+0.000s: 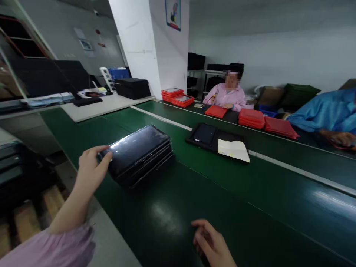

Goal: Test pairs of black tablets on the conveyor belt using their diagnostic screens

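Observation:
A stack of glossy black tablet-like panels [155, 157] lies on the green tabletop, left of the middle. My left hand [93, 165] grips the near-left corner of the top black panel [139, 146], its thumb on the face and its fingers at the edge. How many panels the hand holds is hard to tell. Low in the view, my right hand [210, 243] hovers over or rests on the table with nothing in it. Its index finger reaches out to the left and the other fingers are loosely curled.
A black tray [191, 139] holds a dark panel [205, 133] and white paper [233, 149]. Across the green table [222, 200], a person in pink [226, 94] sits behind red stacks [251, 118]. Another person's blue sleeve [325, 109] is at right. Black boxes [132, 88] stand back left.

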A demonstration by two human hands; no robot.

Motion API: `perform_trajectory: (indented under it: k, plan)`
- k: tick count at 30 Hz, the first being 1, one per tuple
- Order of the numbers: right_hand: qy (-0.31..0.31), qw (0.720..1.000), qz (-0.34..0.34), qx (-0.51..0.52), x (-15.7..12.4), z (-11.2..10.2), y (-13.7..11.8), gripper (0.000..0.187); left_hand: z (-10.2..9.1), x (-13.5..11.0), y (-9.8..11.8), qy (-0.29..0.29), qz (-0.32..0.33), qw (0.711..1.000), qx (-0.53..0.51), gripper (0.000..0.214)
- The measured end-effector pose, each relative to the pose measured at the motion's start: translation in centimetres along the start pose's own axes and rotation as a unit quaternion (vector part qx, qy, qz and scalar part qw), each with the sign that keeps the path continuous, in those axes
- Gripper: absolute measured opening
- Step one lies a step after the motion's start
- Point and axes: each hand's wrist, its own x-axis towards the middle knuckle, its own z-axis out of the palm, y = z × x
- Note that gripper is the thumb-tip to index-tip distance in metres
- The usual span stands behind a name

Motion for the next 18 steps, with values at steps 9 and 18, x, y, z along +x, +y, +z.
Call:
perform_trajectory:
  k: [9, 18]
  plan:
    - [-0.102, 0.949, 0.1, 0.28, 13.0, 9.1, -7.1, 0.079, 1.4, 3.3, -2.0, -0.009, -0.119, 0.993, -0.001, 0.034]
    - [-0.016, 0.908, 0.111, 0.403, 17.8, 10.5, -10.4, 0.102, 1.3, -5.4, -4.5, 0.009, -0.123, 0.979, -0.16, 0.043]
